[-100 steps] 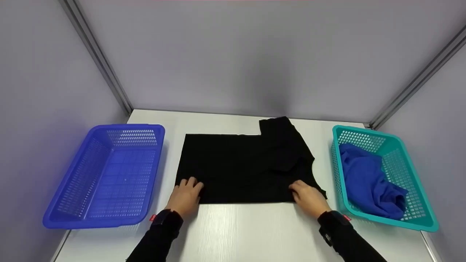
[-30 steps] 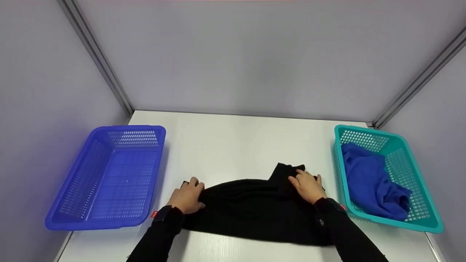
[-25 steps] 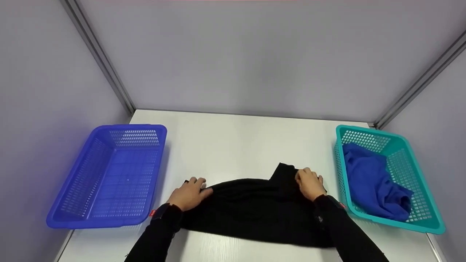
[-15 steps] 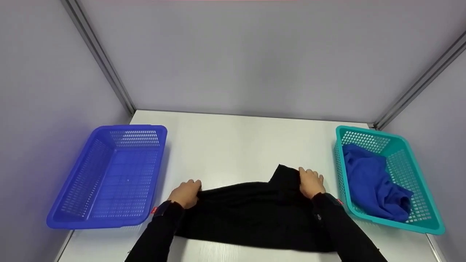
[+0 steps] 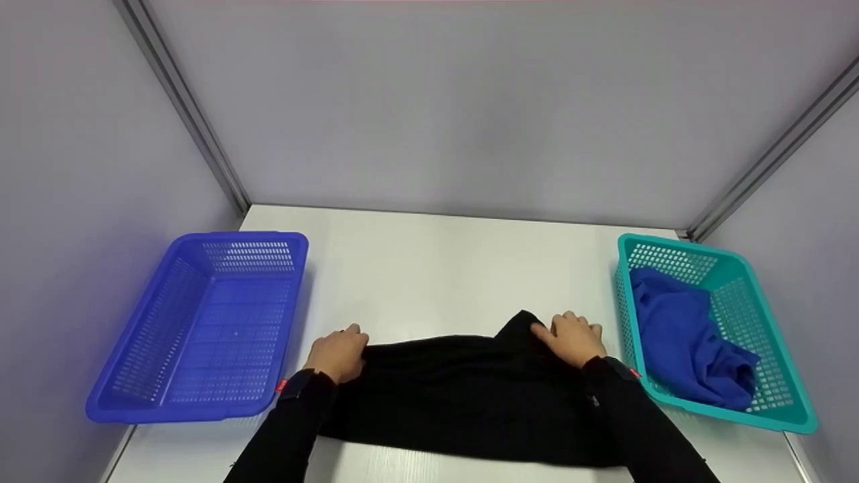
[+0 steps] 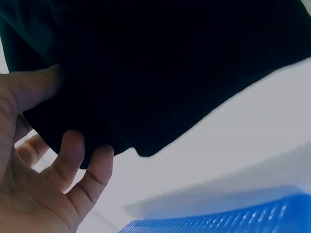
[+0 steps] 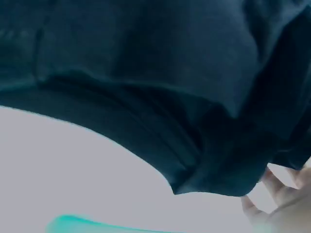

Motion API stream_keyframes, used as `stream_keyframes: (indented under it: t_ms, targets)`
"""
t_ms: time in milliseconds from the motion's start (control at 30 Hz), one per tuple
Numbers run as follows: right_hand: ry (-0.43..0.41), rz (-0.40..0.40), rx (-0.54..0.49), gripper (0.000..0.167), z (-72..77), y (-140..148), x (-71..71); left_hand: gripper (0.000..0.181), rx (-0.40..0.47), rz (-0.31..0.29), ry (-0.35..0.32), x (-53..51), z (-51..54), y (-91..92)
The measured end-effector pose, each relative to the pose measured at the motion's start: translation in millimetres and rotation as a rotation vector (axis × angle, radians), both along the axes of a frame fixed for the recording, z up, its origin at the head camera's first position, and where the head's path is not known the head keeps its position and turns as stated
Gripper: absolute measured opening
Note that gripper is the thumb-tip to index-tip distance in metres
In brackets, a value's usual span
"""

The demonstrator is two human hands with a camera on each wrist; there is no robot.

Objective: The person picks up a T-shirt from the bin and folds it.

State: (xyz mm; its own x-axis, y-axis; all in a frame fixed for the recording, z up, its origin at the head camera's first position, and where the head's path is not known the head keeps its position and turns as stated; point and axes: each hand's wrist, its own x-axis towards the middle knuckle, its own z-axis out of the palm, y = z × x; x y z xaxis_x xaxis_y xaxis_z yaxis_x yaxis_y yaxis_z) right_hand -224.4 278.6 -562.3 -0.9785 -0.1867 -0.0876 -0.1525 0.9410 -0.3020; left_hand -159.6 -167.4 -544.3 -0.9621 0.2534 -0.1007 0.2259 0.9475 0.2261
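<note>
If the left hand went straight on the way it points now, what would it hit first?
Probably the grey back panel: beyond the black garment that the left hand holds, its line crosses bare white tabletop. Its height above that is unclear.

Soft light brightens the tabletop [image 5: 429,275]; faint shadow dims the back wall [image 5: 496,134]; the left wrist view loses the black cloth's [image 6: 160,73] detail.

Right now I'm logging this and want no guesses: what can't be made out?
Head view: underside of the black garment, hidden by its top.
Left wrist view: most of the blue basket, cut off below.
Right wrist view: part of the right hand, cut off by edges; teal basket, blurred.
</note>
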Motion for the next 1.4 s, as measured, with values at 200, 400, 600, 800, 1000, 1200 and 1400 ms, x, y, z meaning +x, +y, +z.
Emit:
stream_keyframes:
  t_ms: [200, 400, 600, 800, 1000, 1200, 1400]
  targets:
    - [0.026, -0.059, -0.015, 0.018, 3.8, -1, -1.1, 0.01, -0.026, 0.002, 0.012, 0.4, 6.1, -0.6]
    - [-0.066, -0.026, 0.07, 0.037, 9.5, 2, -3.0, 0.018, -0.078, 0.02, 0.093, 0.6, 11.6, -0.8]
    - [-0.121, 0.034, 0.042, 0.012, 23.1, 8, -6.7, 0.016, -0.056, 0.037, 0.085, -3.9, 20.6, -2.4]
    - [-0.023, 0.086, -0.097, 0.015, 35.4, 15, -4.6, 0.014, -0.047, 0.046, 0.018, -7.8, 25.6, -6.8]
    - [-0.083, 0.1, -0.098, 0.021, 41.9, 14, -0.6, 0.013, -0.031, 0.049, -0.009, -7.3, 27.6, -7.7]
    - [-0.187, 0.079, -0.079, 0.024, 43.7, 10, 1.2, 0.011, -0.03, 0.044, -0.009, -4.8, 28.8, -6.3]
    - [-0.075, 0.04, 0.097, 0.03, 46.8, 7, 1.9, 0.008, -0.013, 0.052, -0.042, -5.2, 31.4, -7.1]
